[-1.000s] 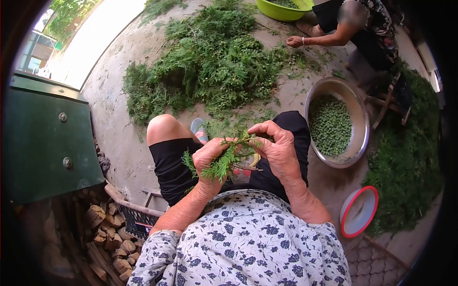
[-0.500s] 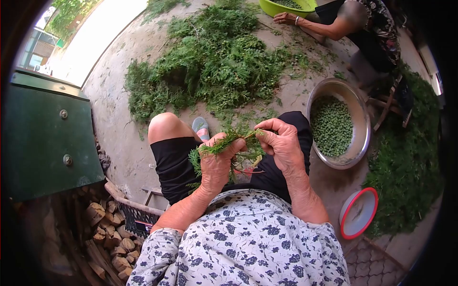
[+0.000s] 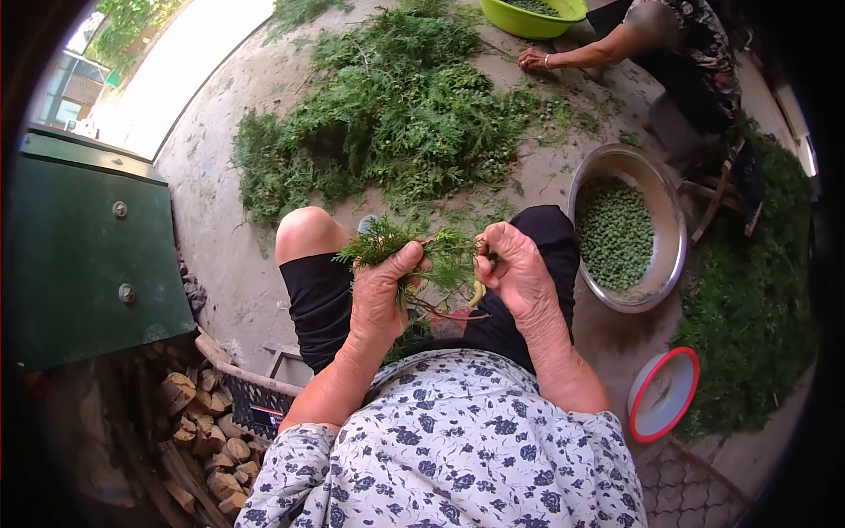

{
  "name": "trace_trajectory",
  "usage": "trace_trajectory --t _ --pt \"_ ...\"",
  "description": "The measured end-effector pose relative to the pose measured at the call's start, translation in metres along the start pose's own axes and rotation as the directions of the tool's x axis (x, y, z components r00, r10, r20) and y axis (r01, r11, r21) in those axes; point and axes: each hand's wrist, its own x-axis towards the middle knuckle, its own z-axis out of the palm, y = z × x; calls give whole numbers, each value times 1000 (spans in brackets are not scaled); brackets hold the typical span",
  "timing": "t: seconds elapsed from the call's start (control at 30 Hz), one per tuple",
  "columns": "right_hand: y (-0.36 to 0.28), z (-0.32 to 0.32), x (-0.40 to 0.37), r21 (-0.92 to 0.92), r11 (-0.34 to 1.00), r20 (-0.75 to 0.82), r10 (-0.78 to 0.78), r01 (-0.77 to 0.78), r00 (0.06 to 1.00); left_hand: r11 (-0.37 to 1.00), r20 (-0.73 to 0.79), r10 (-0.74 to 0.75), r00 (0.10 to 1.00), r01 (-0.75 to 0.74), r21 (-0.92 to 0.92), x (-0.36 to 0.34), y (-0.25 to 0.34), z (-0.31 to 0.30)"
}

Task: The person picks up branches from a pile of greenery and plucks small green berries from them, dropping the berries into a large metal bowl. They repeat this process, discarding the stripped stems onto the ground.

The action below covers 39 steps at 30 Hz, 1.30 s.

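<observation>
A leafy evergreen branch [image 3: 451,264] with a bare brown stem is held over my lap. My left hand [image 3: 380,290] is closed around it, thumb on top, with foliage sticking out on both sides. At the branch's right end, my right hand [image 3: 519,268] is curled into a pinch, fingertips close to the sprigs. What lies between those fingertips is too small to make out. To the right of my knee stands a wide metal basin [image 3: 673,233] with many small green cones [image 3: 616,233] inside.
A large heap of cut evergreen branches [image 3: 396,123] lies ahead. Another person's hand [image 3: 533,60] is near the ground below a lime-green basin [image 3: 528,22]. A red-rimmed bowl [image 3: 692,387] stands at right. Chopped firewood [image 3: 224,453], a dark crate [image 3: 251,396] and a green metal box [image 3: 97,255] are left.
My left hand has shifted slightly left and turned with the branch. My right hand's fingers have curled in more. The other person's hand has moved down from the lime-green basin's rim.
</observation>
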Motion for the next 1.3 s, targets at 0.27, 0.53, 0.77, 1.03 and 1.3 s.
trace_trajectory --t 0.27,0.53,0.77,1.03,1.3 --pt "11 22 -8 -138 990 14 31 -28 999 999 -6 -12 1000 12 36 1 0 4" --pt "10 28 -11 -304 948 28 -91 95 995 997 45 21 999 -24 72 3 -5 2" --pt "4 28 -12 -375 913 0 -176 163 984 981 95 -128 987 112 159 0 1 4" --pt "-11 9 -6 -363 884 -84 -347 296 934 997 65 -53 996 49 62 -3 6 1" --pt "6 22 -7 -158 987 40 25 -19 999 980 160 -199 967 199 16 -4 10 4"
